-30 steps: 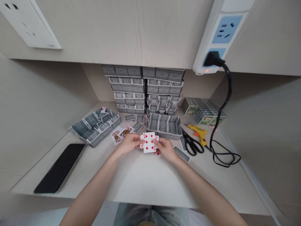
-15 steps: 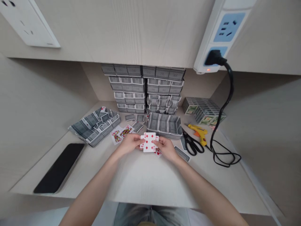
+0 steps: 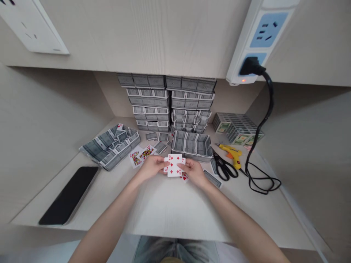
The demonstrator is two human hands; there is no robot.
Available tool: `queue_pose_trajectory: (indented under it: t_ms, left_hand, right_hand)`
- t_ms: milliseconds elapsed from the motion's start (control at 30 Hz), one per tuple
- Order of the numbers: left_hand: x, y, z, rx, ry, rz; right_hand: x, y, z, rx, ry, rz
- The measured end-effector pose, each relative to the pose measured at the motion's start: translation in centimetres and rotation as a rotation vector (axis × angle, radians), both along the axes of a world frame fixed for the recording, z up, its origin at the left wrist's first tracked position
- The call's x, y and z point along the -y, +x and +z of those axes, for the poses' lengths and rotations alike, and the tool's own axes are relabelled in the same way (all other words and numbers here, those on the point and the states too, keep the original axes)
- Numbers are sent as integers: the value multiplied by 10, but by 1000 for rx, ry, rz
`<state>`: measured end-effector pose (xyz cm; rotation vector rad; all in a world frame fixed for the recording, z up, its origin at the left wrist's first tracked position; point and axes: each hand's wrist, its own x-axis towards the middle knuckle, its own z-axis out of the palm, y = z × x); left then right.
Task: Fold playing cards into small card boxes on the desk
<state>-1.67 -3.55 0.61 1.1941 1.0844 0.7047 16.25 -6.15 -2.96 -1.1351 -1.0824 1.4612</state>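
Both hands meet over the middle of the desk on a few overlapped playing cards [image 3: 173, 165]; the top one shows red diamonds. My left hand [image 3: 150, 167] pinches their left edge. My right hand [image 3: 193, 171] pinches the right edge, thumb on the card face. Directly behind the cards stands an open box made of card backs [image 3: 192, 147]. Loose face-up cards [image 3: 141, 155] lie just left of my left hand, and another card [image 3: 184, 178] peeks out under my right hand.
A second card-back tray [image 3: 109, 146] sits to the left, a black phone [image 3: 69, 195] near the front left edge. Stacked card boxes [image 3: 166, 104] line the back wall. Scissors [image 3: 222, 168], a yellow glue gun [image 3: 231, 152], its black cord [image 3: 260, 180] and card packs [image 3: 237, 128] lie right.
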Motion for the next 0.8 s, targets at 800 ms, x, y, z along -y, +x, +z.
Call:
queue_pose_trajectory:
  t_ms: [800]
  left_hand:
    - [4,5,2,153,-114,-57]
  right_hand:
    - [0,6,4,54,57,-89]
